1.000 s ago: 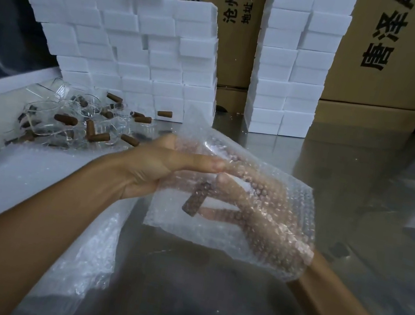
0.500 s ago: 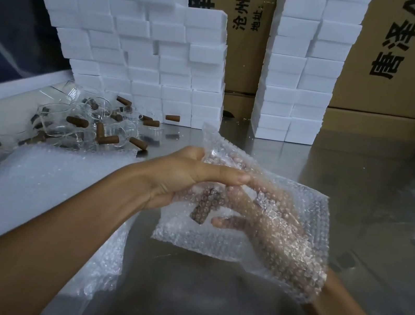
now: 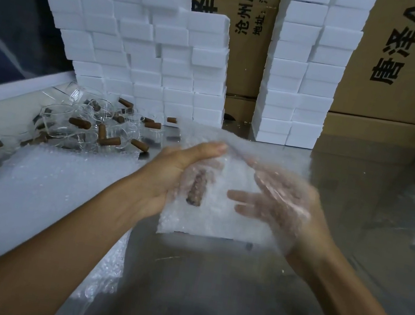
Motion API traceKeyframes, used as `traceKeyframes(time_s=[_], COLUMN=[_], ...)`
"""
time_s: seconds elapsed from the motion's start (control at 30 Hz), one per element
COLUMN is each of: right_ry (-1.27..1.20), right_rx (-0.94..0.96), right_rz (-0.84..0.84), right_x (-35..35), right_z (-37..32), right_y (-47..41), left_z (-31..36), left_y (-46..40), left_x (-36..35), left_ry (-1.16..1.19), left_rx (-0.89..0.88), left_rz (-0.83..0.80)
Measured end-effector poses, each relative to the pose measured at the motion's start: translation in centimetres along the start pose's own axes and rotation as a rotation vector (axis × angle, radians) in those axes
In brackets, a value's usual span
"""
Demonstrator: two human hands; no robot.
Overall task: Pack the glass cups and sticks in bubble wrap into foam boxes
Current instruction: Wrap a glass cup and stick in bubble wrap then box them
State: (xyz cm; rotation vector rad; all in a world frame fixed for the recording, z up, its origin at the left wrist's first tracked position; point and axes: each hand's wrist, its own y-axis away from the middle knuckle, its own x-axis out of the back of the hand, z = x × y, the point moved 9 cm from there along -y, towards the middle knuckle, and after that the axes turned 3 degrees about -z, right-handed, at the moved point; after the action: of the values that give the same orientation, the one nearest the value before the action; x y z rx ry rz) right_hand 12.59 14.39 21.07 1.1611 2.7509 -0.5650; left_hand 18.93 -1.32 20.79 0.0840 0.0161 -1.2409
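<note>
A clear bubble wrap sheet (image 3: 218, 219) hangs in front of me above the metal table. A brown stick (image 3: 197, 188) shows through it, upright, and a glass cup with it is hard to make out. My left hand (image 3: 179, 169) grips the sheet's upper left part from the near side, thumb on top. My right hand (image 3: 280, 208) is behind the wrap with its fingers spread, blurred by motion. Loose glass cups (image 3: 61, 119) and brown sticks (image 3: 110, 141) lie in a pile at the left. White foam boxes (image 3: 142, 44) are stacked behind.
A second foam box stack (image 3: 301, 79) stands at the back centre, with brown cardboard cartons (image 3: 395, 78) behind. A pile of flat bubble wrap sheets (image 3: 29, 196) lies under my left forearm. The shiny metal table (image 3: 370, 212) stretches to the right.
The wrap has been turned and lifted. My right hand's fingers have opened out and spread behind the sheet, and the stick now stands more upright.
</note>
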Motion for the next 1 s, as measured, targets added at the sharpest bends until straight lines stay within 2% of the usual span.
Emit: traceKeyframes(time_s=[0.13, 0.2, 0.33, 0.47, 0.57, 0.77, 0.87, 1.0], right_ry=[-0.013, -0.061, -0.125, -0.298, -0.27, -0.222, -0.1, 0.03], right_rx=[-0.014, -0.074, -0.197, -0.251, -0.257, -0.111, -0.049, -0.007], right_rz=[0.374, 0.452, 0.436, 0.206, 0.079, 0.172, 0.293, 0.366], right_x=[4.7, 5.4, 4.2, 0.3, -1.5, 0.2, 1.5, 1.7], right_z=[0.5, 1.4, 3.3, 3.9, 3.7, 2.2, 1.8, 1.7], right_y=[0.0, 0.1, 0.2, 0.2, 0.3, 0.4, 0.5, 0.7], left_z=[0.6, 0.9, 1.1, 1.5, 0.9, 0.4, 0.4, -0.5], left_y=[-0.5, -0.4, 0.0, 0.3, 0.6, 0.9, 0.8, 1.1], left_x=[1.9, 2.0, 1.3, 0.1, -1.4, -3.1, -2.9, -3.1], left_ry=[0.407, 0.512, 0.586, 0.6, 0.549, 0.406, 0.324, 0.228], left_rx=[-0.052, -0.081, -0.11, -0.172, -0.158, -0.188, -0.205, -0.205], left_rz=[0.135, 0.177, 0.242, 0.227, 0.166, 0.092, 0.079, 0.109])
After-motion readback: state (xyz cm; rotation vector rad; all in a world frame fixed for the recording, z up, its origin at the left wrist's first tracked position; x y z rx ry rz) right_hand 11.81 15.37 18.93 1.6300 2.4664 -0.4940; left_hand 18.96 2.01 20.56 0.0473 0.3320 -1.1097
